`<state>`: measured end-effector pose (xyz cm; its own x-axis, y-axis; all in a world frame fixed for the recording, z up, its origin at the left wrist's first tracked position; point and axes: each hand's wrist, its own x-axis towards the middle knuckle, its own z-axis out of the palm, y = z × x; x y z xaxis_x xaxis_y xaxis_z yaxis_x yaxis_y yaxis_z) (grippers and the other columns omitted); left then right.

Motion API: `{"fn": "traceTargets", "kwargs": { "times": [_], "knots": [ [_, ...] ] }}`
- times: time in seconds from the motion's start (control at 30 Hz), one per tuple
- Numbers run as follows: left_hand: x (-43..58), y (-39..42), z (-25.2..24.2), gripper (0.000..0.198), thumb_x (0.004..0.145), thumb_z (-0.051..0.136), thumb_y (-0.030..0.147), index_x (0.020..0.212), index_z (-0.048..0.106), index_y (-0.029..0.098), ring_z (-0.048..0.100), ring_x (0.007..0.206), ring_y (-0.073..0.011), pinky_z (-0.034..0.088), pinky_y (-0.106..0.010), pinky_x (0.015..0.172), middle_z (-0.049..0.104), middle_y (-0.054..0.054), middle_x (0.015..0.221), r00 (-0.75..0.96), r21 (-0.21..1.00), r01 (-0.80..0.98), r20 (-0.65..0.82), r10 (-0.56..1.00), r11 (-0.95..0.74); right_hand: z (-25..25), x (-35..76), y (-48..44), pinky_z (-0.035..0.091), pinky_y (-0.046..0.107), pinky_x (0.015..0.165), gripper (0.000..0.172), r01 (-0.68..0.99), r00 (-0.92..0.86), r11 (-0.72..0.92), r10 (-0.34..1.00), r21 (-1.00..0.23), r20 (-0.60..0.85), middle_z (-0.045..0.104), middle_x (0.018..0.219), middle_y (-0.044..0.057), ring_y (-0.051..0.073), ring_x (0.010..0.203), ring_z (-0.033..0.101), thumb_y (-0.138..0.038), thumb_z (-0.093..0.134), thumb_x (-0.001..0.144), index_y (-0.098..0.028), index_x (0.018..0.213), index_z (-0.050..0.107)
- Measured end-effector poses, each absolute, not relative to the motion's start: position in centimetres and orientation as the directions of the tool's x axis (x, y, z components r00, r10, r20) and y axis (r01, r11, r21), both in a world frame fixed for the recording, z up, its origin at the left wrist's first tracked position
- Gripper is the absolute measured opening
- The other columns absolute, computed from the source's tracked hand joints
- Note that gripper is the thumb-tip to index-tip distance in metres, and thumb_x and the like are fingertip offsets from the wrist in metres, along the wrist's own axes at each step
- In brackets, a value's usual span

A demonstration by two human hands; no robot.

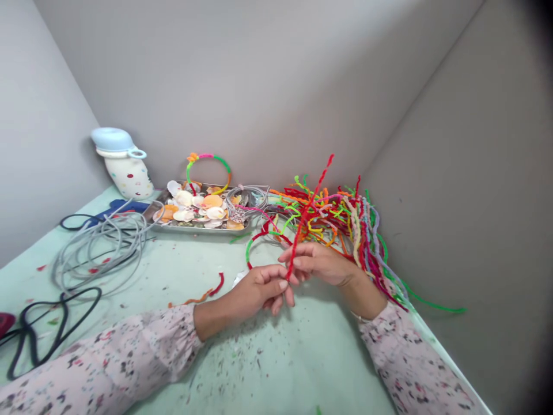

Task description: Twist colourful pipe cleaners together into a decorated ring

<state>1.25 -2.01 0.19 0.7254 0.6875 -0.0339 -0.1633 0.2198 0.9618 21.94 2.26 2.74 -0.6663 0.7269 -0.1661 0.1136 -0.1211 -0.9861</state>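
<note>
I have the red chenille stem (307,216) in view above the table, its long axis running steeply upward and leaning right, away from the wearer, with the free tip pointing at the back wall (259,86). The left hand (265,288) pinches its lower end between thumb and forefinger, the other fingers curled beneath. The right hand (322,264) is just beside it, fingers bent toward the stem (from here I cannot tell whether they grip it). A green-and-red ring (249,251) lies just beyond the hands. Under everything I see a mint-green tabletop (311,357), flecked with dark specks and scraps. A heap of coloured chenille stems (328,216) spreads at the far right, near a metal tray (199,231) of seashells (213,201); a white bottle (132,178) with a blue lid stands at the far left. Plain grey panels enclose the table's back and sides.
</note>
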Motion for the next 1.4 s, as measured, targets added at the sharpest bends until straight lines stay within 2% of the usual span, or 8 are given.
{"fn": "traceTargets", "kwargs": {
  "times": [0.1,0.23,0.57,0.83,1.03,1.23,1.33,1.4],
  "knots": [
    [1.2,-1.9,0.0,0.028,0.087,0.053,0.04,0.098,0.054,0.015,0.047,0.044,-0.0038,0.027,-0.017,0.043,0.064,-0.003,0.076,0.715,0.965,-0.175,-0.013,0.699,0.197,2.3,20.9,1.6,0.039,0.021,0.057,0.027,0.086,-0.613,-0.01,0.787,-0.996,-0.061,0.061,0.065,0.0,0.008,0.058,0.051,-0.04,0.063,0.08,-0.013,0.082,0.065],
    [1.2,-1.9,-0.3,0.026,0.086,0.054,0.04,0.095,0.051,0.015,0.048,0.043,-0.0035,0.027,-0.017,0.041,0.065,-0.003,0.077,0.725,0.961,-0.178,-0.019,0.688,0.214,1.6,20.5,0.0,0.039,0.024,0.06,0.026,0.01,-0.498,-0.003,0.867,-1.0,-0.007,0.062,0.07,0.0,0.01,0.062,0.051,-0.038,0.066,0.078,-0.017,0.094,0.064],
    [1.4,-1.8,-0.4,0.023,0.085,0.055,0.037,0.086,0.05,0.015,0.048,0.041,-0.003,0.025,-0.016,0.039,0.066,-0.003,0.075,0.693,0.96,-0.12,-0.102,0.714,0.254,-1.2,19.5,-1.1,0.039,0.023,0.054,0.013,-0.255,-0.243,0.029,0.966,-0.967,0.093,0.057,0.064,-0.003,0.01,0.056,0.05,-0.029,0.066,0.075,-0.021,0.086,0.063],
    [1.6,-1.9,-0.3,0.02,0.082,0.054,0.034,0.077,0.047,0.016,0.045,0.042,-0.0044,0.028,-0.018,0.041,0.062,-0.001,0.07,0.645,0.97,-0.074,-0.131,0.753,0.233,-1.7,19.3,-1.3,0.038,0.025,0.053,0.017,-0.073,-0.161,0.117,0.979,-0.99,0.128,0.057,0.058,-0.002,0.011,0.053,0.049,-0.036,0.066,0.076,-0.019,0.078,0.065],
    [1.5,-2.7,-0.1,0.012,0.082,0.046,0.024,0.072,0.047,0.017,0.042,0.051,-0.008,0.03,-0.02,0.05,0.051,0.004,0.06,0.499,0.989,0.124,0.006,0.867,-0.078,-1.1,18.7,-1.7,0.035,0.024,0.051,0.026,0.109,-0.067,0.156,0.986,-0.982,0.15,0.05,0.052,-0.004,0.01,0.05,0.043,-0.041,0.064,0.077,-0.019,0.066,0.057],
    [1.3,-3.2,0.7,0.01,0.079,0.046,0.016,0.069,0.048,0.019,0.037,0.056,-0.0108,0.024,-0.024,0.055,0.044,0.003,0.06,0.394,0.753,0.48,0.273,0.878,-0.449,-1.2,18.3,-2.0,0.033,0.025,0.051,0.028,0.153,0.009,0.201,0.979,-0.967,0.205,0.045,0.053,-0.005,0.011,0.051,0.038,-0.041,0.062,0.079,-0.02,0.063,0.053],
    [1.2,-3.0,0.9,0.011,0.079,0.047,0.016,0.069,0.05,0.018,0.038,0.058,-0.0113,0.025,-0.025,0.057,0.045,0.002,0.063,0.402,0.71,0.486,0.335,0.852,-0.509,-1.0,18.4,-1.8,0.033,0.025,0.05,0.027,0.147,0.034,0.176,0.982,-0.973,0.183,0.045,0.052,-0.005,0.011,0.051,0.039,-0.041,0.062,0.078,-0.02,0.062,0.054],
    [1.2,-2.7,0.9,0.012,0.082,0.047,0.019,0.07,0.051,0.018,0.04,0.057,-0.0106,0.027,-0.023,0.056,0.047,0.002,0.062,0.414,0.827,0.376,0.253,0.875,-0.417,-0.8,18.6,-1.7,0.035,0.025,0.052,0.027,0.139,0.015,0.177,0.983,-0.974,0.181,0.047,0.053,-0.004,0.011,0.052,0.041,-0.041,0.063,0.077,-0.02,0.063,0.055]
  ]
}}
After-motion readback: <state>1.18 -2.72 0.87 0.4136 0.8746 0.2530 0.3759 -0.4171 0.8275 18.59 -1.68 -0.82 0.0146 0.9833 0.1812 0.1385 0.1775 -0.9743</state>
